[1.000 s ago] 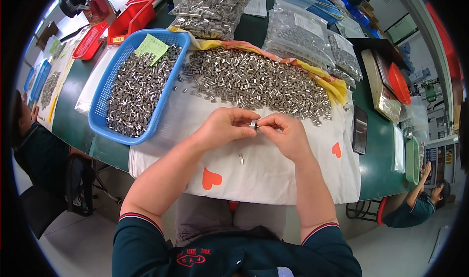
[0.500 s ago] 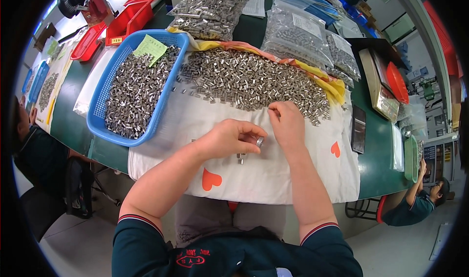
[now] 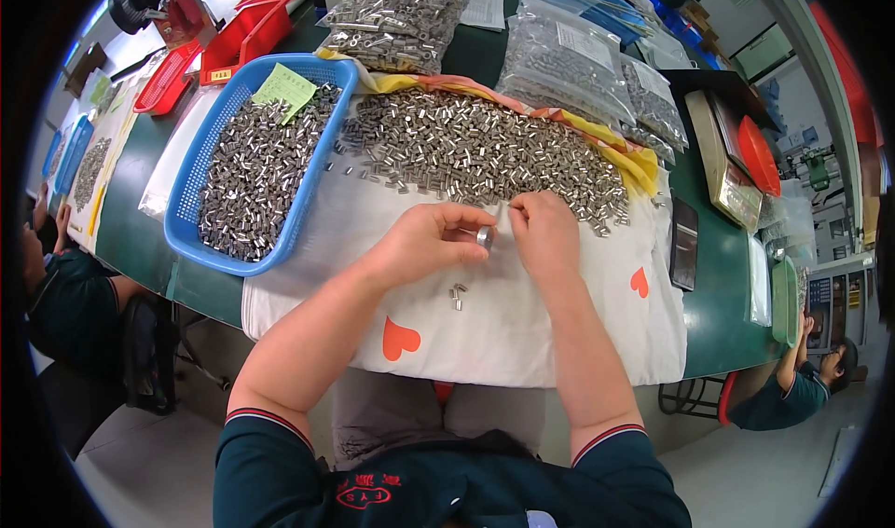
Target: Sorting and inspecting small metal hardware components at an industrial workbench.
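Observation:
My left hand [image 3: 431, 241] is closed, its thumb and fingers pinching a round silvery metal piece [image 3: 484, 237] above the white cloth. Beside it, my right hand [image 3: 548, 237] is closed too, fingertips pinched together at the near edge of a wide pile of small metal sleeves [image 3: 466, 146]. Whatever may lie between those right fingertips is too small or hidden to make out. A few loose metal sleeves [image 3: 457, 297] lie on the cloth [image 3: 522, 342] nearer to me, below the left hand.
At the left stands a blue basket [image 3: 177, 206] full of metal sleeves, with a green note [image 3: 285, 92] on top. Bags of metal parts [image 3: 396, 15] sit behind the pile. A dark phone [image 3: 683, 246] lies at the right. Other people sit at both sides.
My left hand has moved away from my body and slightly left with the round metal piece, uncovering the loose sleeves below. My right hand has shifted only slightly.

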### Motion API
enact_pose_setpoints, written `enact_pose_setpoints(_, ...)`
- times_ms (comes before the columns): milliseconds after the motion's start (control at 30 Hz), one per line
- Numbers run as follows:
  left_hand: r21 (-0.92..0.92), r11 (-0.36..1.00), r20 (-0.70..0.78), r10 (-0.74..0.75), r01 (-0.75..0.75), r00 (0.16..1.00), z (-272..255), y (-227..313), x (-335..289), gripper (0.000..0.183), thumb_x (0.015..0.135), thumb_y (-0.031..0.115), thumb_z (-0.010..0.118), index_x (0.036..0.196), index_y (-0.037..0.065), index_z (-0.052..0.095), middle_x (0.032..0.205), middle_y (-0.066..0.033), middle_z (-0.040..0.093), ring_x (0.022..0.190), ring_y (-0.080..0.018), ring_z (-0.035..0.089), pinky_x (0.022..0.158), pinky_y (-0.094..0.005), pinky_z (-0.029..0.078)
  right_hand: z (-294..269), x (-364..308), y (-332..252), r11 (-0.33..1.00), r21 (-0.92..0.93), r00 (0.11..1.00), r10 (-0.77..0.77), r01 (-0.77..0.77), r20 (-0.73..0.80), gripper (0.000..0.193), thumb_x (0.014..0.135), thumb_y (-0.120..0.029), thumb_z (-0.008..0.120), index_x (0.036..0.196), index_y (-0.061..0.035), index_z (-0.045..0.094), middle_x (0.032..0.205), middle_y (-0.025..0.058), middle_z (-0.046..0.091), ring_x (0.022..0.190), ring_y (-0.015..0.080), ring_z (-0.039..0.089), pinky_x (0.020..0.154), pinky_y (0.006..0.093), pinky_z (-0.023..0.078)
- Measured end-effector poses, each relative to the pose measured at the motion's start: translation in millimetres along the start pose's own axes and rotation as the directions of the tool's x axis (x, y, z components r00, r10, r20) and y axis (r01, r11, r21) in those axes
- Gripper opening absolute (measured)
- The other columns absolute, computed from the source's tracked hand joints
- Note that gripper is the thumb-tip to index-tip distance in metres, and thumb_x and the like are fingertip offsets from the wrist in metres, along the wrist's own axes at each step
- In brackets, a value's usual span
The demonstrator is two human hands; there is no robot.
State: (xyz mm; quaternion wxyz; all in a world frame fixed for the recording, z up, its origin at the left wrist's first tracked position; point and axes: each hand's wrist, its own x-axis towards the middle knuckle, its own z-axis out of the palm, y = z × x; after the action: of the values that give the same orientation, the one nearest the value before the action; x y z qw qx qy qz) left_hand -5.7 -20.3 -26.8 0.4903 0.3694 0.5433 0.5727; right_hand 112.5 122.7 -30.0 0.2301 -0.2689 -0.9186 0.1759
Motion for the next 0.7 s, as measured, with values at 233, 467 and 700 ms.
enact_pose_setpoints(233, -0.171, 0.985, -0.093, -0.010, -0.006, 0.996, -5.7, -0.4, 3.8, 0.036, 0.076, 0.001, 0.063, 0.111, -0.001, 0.053, 0.093, -0.0035, 0.061, 0.082, -0.0080, 0.057, 0.074, -0.0213, 0.047, -20.8, -7.0, -18.7, 0.882, 0.433, 0.974, 0.107, -0.187, 0.201, 0.004, 0.072, -0.005, 0.060, 0.076, -0.0032, 0.058, 0.074, 0.0037, 0.058, 0.066, 0.0140, 0.055, 0.060, 0.0264, 0.044)
enact_pose_setpoints(467, -0.136, 0.991, -0.047, -0.010, 0.003, 0.999, -5.3, -1.4, 4.3, 0.037, 0.076, 0.002, 0.064, 0.111, -0.001, 0.053, 0.091, -0.0025, 0.060, 0.080, -0.0060, 0.056, 0.071, -0.0196, 0.046, -25.3, -8.5, -22.7, 0.722, 0.669, 0.961, -0.021, -0.175, 0.274, 0.005, 0.072, -0.002, 0.060, 0.077, -0.0008, 0.058, 0.073, 0.0014, 0.059, 0.062, 0.0075, 0.053, 0.058, 0.0215, 0.044)
enact_pose_setpoints(700, 0.031, 0.999, -0.084, -0.020, 0.022, 0.996, -3.5, -0.3, 3.5, 0.037, 0.073, 0.005, 0.067, 0.108, -0.001, 0.057, 0.085, -0.0019, 0.061, 0.076, -0.0053, 0.055, 0.067, -0.0189, 0.045, -26.6, -11.5, -29.3, 0.861, 0.509, 0.980, -0.109, 0.009, 0.168, 0.008, 0.069, -0.001, 0.060, 0.077, -0.0016, 0.059, 0.071, 0.0068, 0.058, 0.061, 0.0148, 0.056, 0.057, 0.0246, 0.046)
